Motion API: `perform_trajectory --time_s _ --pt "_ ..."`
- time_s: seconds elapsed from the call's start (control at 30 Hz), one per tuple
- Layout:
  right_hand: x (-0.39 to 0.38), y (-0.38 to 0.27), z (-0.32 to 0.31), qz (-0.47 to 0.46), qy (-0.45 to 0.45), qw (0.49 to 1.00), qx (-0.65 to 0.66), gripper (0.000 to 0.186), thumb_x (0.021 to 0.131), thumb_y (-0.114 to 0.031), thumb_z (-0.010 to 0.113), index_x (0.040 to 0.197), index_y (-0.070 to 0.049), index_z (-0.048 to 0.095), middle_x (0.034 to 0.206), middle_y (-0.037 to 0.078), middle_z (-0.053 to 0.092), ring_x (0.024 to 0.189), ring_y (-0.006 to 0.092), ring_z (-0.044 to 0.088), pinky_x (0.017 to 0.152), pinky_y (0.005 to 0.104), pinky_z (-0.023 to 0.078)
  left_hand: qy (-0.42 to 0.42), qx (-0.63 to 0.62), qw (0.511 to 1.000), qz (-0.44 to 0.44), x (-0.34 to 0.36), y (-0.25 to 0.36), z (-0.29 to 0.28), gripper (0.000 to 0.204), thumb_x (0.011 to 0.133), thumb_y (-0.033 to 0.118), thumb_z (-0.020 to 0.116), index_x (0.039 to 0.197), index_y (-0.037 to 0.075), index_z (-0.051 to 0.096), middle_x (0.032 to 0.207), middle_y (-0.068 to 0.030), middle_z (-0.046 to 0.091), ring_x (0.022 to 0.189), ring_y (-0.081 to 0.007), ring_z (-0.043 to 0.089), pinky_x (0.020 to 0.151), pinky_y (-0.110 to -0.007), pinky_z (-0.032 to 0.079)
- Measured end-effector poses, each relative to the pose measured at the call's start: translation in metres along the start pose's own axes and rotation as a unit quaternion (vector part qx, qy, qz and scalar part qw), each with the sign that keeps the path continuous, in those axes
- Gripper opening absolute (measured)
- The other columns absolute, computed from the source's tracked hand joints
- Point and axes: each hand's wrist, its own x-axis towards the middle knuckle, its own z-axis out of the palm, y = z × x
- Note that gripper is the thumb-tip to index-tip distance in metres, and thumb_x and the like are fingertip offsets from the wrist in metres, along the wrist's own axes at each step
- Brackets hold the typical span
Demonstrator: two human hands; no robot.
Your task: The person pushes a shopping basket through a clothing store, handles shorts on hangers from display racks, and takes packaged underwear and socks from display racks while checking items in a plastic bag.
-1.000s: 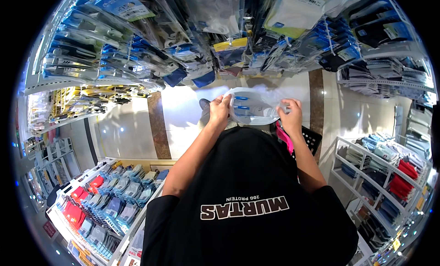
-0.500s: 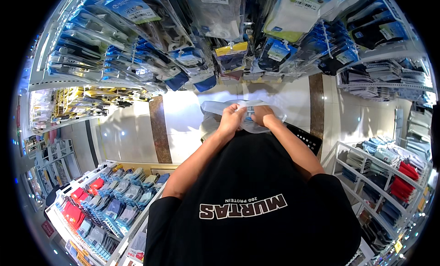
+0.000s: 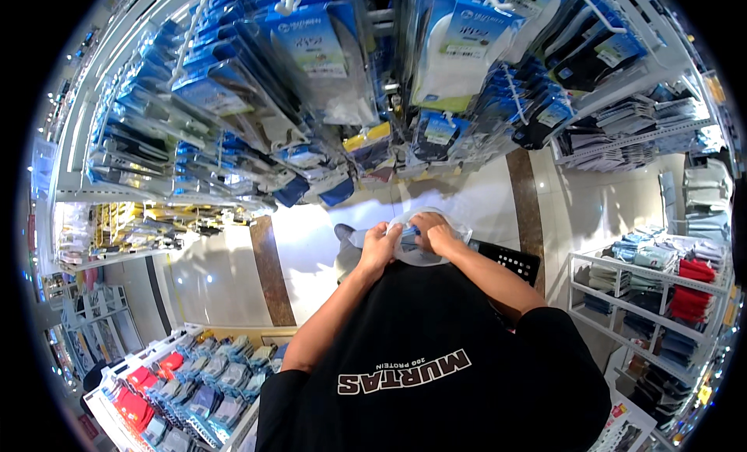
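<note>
A translucent whitish plastic bag (image 3: 418,257) is in front of my chest with its mouth facing up. My left hand (image 3: 378,246) is closed in a pinch on the bag's left rim. Fingers bent, my right hand (image 3: 434,232) reaches into the bag's mouth from the right. Its fingertips are partly hidden, and what they grip cannot be made out. Between the two hands, something blue (image 3: 409,234) shows inside the bag; its kind is too small to tell.
Ahead hang rows of packaged socks (image 3: 311,51) on white hooks. A black perforated basket (image 3: 510,263) is by my right forearm. White racks with folded items stand at the lower left (image 3: 194,382) and right (image 3: 650,296). Pale floor tiles (image 3: 303,253) show between them.
My view has tilted upward, so the hanging packages show more fully and my hands sit lower. The bag's mouth looks rounder and more gathered between my hands, with my right hand still at it.
</note>
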Motion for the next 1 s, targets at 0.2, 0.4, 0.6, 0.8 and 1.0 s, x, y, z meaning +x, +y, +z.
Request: perform_trajectory --time_s 0.2,0.4,0.6,0.8,1.0 --pt "-0.001 -0.002 -0.023 0.070 -0.060 0.993 0.067 0.047 0.078 -0.019 0.070 0.122 -0.008 0.056 0.117 0.017 0.063 0.112 0.0371 0.056 0.097 0.0451 0.044 -0.028 -0.014 0.999 0.022 0.006 0.001 0.006 0.021 0.097 0.023 0.060 0.088 0.005 0.056 0.062 -0.0022 0.056 0.044 -0.0077 0.045 0.037 -0.023 0.033" --pt "0.004 0.022 0.000 -0.011 -0.120 0.977 0.173 0.065 0.070 -0.022 0.081 0.128 -0.007 0.058 0.123 0.017 0.063 0.115 0.0333 0.059 0.098 0.0390 0.046 -0.034 -0.001 0.999 0.015 0.005 0.002 0.000 0.021 0.097 0.024 0.061 0.090 0.004 0.058 0.066 -0.0019 0.058 0.046 -0.0079 0.048 0.039 -0.022 0.036" --pt "0.008 0.013 -0.001 0.054 -0.099 0.987 0.112 0.043 0.071 -0.004 0.067 0.115 -0.006 0.065 0.108 0.019 0.068 0.105 0.0361 0.063 0.092 0.0412 0.049 -0.046 0.036 0.998 0.023 -0.006 0.007 0.000 0.022 0.096 0.025 0.061 0.094 0.003 0.058 0.068 -0.0037 0.060 0.047 -0.0071 0.047 0.039 -0.022 0.034" --pt "0.003 -0.003 -0.008 0.078 -0.052 0.990 0.104 0.028 0.079 -0.009 0.063 0.106 -0.009 0.070 0.109 0.017 0.067 0.107 0.0371 0.061 0.093 0.0443 0.048 -0.028 0.086 0.995 0.053 -0.003 0.000 -0.007 0.027 0.094 0.029 0.065 0.089 0.003 0.058 0.062 -0.0031 0.056 0.042 -0.0080 0.044 0.037 -0.024 0.032" --pt "-0.016 -0.049 -0.120 -0.034 -0.004 0.977 0.210 0.031 0.077 -0.008 0.075 0.108 -0.008 0.071 0.100 0.012 0.068 0.096 0.0266 0.064 0.085 0.0354 0.050 0.094 -0.041 0.994 0.031 0.007 -0.013 -0.027 0.023 0.094 0.026 0.064 0.088 0.005 0.057 0.060 -0.0008 0.052 0.040 -0.0093 0.042 0.036 -0.025 0.032"
